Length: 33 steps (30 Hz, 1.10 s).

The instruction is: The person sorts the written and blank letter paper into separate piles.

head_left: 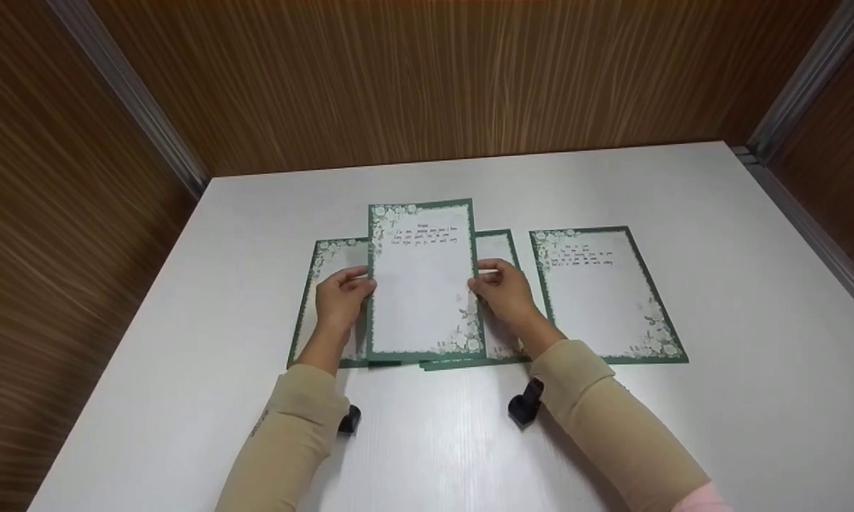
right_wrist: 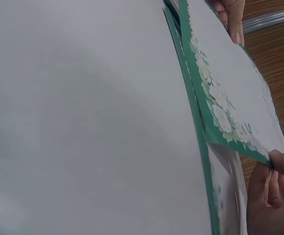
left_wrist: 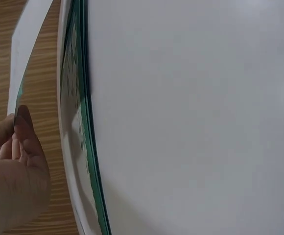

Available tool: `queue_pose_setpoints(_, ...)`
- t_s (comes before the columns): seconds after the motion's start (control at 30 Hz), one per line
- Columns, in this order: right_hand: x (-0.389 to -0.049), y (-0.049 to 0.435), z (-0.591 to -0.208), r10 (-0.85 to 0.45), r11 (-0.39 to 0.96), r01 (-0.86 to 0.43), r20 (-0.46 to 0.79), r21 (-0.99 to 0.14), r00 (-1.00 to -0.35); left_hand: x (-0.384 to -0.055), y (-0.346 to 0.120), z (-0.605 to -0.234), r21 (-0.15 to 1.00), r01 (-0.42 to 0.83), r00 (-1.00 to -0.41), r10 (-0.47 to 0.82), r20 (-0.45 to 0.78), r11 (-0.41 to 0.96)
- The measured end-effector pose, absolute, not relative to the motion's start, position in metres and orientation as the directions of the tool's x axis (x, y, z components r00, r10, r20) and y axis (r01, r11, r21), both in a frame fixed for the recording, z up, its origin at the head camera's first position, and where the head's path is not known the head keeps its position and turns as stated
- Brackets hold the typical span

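Between both hands, a sheet of paper (head_left: 423, 299) with a green floral border and a few printed lines at its top is lifted off the table. My left hand (head_left: 341, 300) pinches its left edge between thumb and fingers. At the opposite edge, my right hand (head_left: 508, 295) pinches it the same way; the right wrist view shows that hand (right_wrist: 274, 196) at the sheet's border. Beneath lie more bordered sheets (head_left: 311, 309), partly covered by the held one. Apart to the right, another such sheet (head_left: 597, 306) with printed lines lies flat.
The white table (head_left: 149, 398) reaches back to a brown wood-grain panel (head_left: 441, 85), with similar panels at both sides. Black devices are at the wrists, the right one (head_left: 525, 405) showing below the cuff. Beige sleeves cover both forearms.
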State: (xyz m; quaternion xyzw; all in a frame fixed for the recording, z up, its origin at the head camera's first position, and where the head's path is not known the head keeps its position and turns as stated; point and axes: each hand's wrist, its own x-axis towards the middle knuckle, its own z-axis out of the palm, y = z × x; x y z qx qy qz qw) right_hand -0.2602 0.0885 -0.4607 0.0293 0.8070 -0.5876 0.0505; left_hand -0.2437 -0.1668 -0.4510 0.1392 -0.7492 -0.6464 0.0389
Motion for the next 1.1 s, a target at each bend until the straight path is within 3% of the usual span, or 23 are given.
queue_pose_setpoints(0.63, -0.261, 0.14, -0.456, 0.019, 0.344, 0.127, -0.128, -0.93, -0.992, -0.252, -0.114, -0.448, 0.986, -0.096, -0.973, -0.224, -0.063, 0.137)
queue_pose_setpoints(1.1, -0.258, 0.179, -0.45, 0.012, 0.333, 0.157, -0.163, -0.93, -0.987, -0.255, -0.078, -0.448, 0.984, -0.12, -0.971, -0.221, -0.089, 0.131)
